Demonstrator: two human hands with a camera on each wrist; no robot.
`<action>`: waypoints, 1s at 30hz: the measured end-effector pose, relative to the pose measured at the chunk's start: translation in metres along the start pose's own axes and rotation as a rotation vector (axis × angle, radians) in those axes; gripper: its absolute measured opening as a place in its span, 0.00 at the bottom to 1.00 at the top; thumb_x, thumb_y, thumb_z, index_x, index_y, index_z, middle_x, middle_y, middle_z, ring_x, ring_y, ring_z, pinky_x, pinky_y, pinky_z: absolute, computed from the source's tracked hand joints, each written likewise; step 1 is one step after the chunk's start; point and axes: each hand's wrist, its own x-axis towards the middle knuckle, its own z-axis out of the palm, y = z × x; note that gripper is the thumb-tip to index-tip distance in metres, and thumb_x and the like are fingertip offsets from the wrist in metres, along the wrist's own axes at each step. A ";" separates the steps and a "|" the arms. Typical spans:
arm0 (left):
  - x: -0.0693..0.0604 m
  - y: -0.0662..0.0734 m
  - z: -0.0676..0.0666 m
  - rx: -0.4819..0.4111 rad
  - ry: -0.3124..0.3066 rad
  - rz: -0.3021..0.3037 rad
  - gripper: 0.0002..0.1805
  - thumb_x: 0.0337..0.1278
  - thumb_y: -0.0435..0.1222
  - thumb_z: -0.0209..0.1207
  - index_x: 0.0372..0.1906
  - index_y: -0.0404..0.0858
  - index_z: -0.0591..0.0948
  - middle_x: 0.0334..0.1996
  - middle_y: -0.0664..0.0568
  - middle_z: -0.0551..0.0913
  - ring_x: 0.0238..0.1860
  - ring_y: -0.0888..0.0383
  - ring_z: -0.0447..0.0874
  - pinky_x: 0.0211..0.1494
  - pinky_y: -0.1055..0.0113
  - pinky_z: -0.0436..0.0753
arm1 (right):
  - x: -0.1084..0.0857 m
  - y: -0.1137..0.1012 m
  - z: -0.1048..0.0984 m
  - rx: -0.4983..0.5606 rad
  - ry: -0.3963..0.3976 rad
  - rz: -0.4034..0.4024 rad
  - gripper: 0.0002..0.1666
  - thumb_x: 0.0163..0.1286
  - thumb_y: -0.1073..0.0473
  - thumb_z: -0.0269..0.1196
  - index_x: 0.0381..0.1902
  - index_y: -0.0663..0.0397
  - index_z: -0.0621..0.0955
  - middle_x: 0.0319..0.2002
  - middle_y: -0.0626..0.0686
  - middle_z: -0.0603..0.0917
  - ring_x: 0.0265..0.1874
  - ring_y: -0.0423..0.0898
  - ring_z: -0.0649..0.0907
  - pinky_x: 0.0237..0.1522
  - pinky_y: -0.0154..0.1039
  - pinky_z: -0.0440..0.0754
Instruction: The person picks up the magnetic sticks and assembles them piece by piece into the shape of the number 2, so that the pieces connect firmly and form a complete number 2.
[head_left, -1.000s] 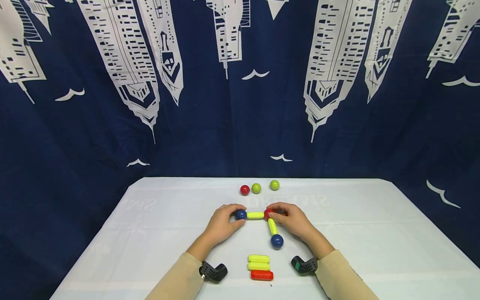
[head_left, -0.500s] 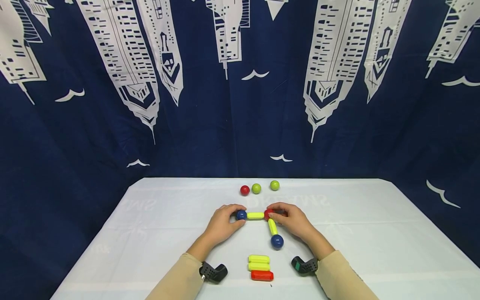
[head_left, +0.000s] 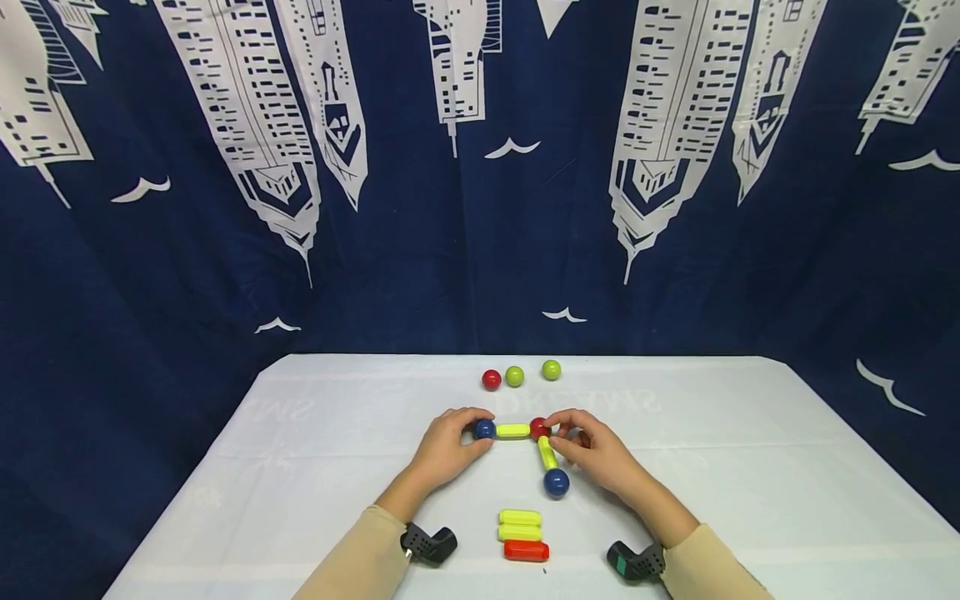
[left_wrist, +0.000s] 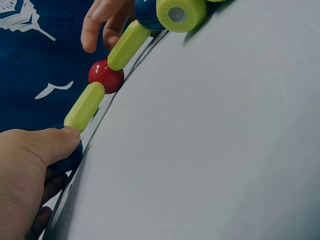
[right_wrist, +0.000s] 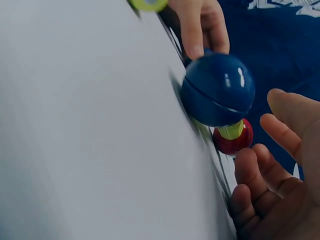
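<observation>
A joined piece lies on the table: blue ball, yellow stick, red ball, second yellow stick and nearer blue ball. My left hand holds the left blue ball between thumb and fingers; in the left wrist view its thumb partly hides that ball. Just right of the red ball is my right hand, its thumb and fingers apart. In the right wrist view the right hand has its fingertips beside the red ball, gripping nothing; whether they touch it I cannot tell.
Two yellow sticks and a red stick lie side by side near the front. A loose red ball and two green balls rest near the far edge of the white table. A patterned blue cloth hangs behind.
My right hand has let go of the red ball and shifted slightly right, its fingers spreading. My left hand keeps its hold, and the joined piece has barely moved.
</observation>
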 end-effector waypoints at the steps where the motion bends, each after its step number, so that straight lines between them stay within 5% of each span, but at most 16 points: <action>1: 0.000 0.000 0.000 0.000 0.001 0.000 0.18 0.58 0.39 0.68 0.54 0.47 0.83 0.52 0.53 0.87 0.52 0.54 0.81 0.59 0.54 0.78 | -0.004 -0.001 -0.001 0.002 -0.012 -0.012 0.16 0.69 0.55 0.66 0.53 0.47 0.81 0.40 0.54 0.77 0.25 0.41 0.74 0.27 0.31 0.73; 10: 0.001 0.001 0.001 -0.007 -0.003 0.003 0.19 0.58 0.39 0.68 0.55 0.47 0.83 0.52 0.53 0.87 0.52 0.53 0.81 0.60 0.53 0.78 | -0.031 0.006 -0.007 -0.022 -0.164 -0.165 0.21 0.63 0.53 0.71 0.53 0.48 0.81 0.39 0.52 0.78 0.31 0.39 0.75 0.33 0.31 0.75; 15: 0.000 0.002 0.001 -0.005 -0.010 -0.006 0.19 0.58 0.39 0.68 0.55 0.48 0.83 0.52 0.53 0.87 0.52 0.54 0.81 0.60 0.53 0.78 | -0.034 0.011 -0.006 -0.051 -0.174 -0.262 0.22 0.60 0.52 0.73 0.52 0.46 0.81 0.38 0.50 0.79 0.31 0.38 0.76 0.35 0.31 0.77; 30: -0.002 0.001 -0.001 -0.012 0.000 0.029 0.25 0.58 0.37 0.68 0.62 0.44 0.79 0.59 0.49 0.82 0.62 0.49 0.78 0.67 0.50 0.74 | -0.034 0.007 0.000 -0.078 -0.118 -0.223 0.20 0.60 0.52 0.73 0.50 0.43 0.83 0.38 0.48 0.80 0.31 0.38 0.76 0.34 0.30 0.76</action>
